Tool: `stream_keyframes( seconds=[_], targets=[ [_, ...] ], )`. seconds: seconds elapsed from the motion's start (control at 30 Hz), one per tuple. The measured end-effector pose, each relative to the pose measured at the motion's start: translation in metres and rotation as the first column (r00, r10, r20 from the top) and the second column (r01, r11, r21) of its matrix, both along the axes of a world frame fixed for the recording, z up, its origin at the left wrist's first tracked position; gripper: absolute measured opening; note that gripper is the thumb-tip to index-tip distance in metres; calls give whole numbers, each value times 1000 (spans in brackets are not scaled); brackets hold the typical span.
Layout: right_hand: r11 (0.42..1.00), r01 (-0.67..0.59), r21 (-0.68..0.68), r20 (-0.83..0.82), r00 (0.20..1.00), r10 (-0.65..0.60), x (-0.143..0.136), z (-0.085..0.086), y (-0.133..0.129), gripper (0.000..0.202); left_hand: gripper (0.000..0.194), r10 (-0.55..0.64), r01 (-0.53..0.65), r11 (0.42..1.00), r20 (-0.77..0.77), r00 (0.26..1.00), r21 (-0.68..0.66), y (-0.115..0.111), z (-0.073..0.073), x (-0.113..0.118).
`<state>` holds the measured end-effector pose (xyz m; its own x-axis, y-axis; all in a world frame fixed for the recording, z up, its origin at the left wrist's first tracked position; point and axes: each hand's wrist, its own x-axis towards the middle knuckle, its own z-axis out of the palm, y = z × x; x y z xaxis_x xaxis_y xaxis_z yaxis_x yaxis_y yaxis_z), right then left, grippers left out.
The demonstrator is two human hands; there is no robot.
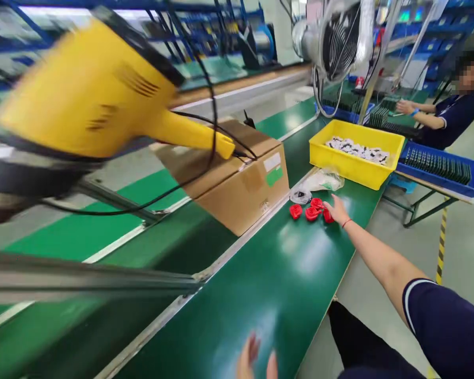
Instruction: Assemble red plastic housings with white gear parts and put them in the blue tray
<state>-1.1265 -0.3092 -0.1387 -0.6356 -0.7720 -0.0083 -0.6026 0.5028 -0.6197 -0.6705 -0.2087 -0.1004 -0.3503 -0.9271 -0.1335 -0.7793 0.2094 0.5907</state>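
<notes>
Out over the green bench my right hand [338, 211], with a thin red band at the wrist, is at a small group of red coils. Its fingers are stretched out and apart. One red coil [328, 216] lies right at the fingertips, and whether they touch it I cannot tell. Beside it are more red coils [312, 213], [296, 211]. A clear-white coil [300, 196] and a crumpled clear plastic bag [324, 180] lie just behind them. Low in the view, my left hand [256, 359] hovers over the bench, slightly blurred, fingers apart and holding nothing.
A yellow bin [355, 167] of white parts stands beyond the coils. Left of them sits a cardboard box [240, 184]. A yellow heat gun [102, 89] with a black cable hangs close at upper left. A co-worker [454, 116] sits beside blue trays [444, 166]. A metal bar [90, 279] crosses the lower left.
</notes>
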Motion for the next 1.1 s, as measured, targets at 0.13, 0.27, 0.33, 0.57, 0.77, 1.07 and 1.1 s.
stream_keyframes(
  seconds=[0.13,0.27,0.33,0.57,0.77,1.07,1.1],
  targets=[
    [948,-310,71,71,950,306,-17,-20,-26,78,74,-218,216,974,-25,976,-66,-91,-23,-127],
    [858,-503,106,117,863,491,16,-31,-24,78,92,-333,334,941,32,942,-54,-183,-47,-225],
    [820,-563,102,122,825,552,39,-35,-22,62,87,-389,389,921,-10,921,-21,-204,-62,-244],
    [601,-799,21,151,596,788,130,-47,-51,75,57,-88,88,996,-66,994,1,-161,-98,-161],
    [231,-971,-61,199,215,956,265,-45,-56,74,51,329,-329,944,-3,944,-22,-94,-96,-37],
    [630,-777,-2,-117,626,771,278,-13,-51,67,82,683,-708,706,275,677,-8,-68,-42,82],
    [774,-633,19,-166,761,627,244,-7,-56,61,82,710,-744,669,300,637,-3,-74,-34,82]
  ],
)
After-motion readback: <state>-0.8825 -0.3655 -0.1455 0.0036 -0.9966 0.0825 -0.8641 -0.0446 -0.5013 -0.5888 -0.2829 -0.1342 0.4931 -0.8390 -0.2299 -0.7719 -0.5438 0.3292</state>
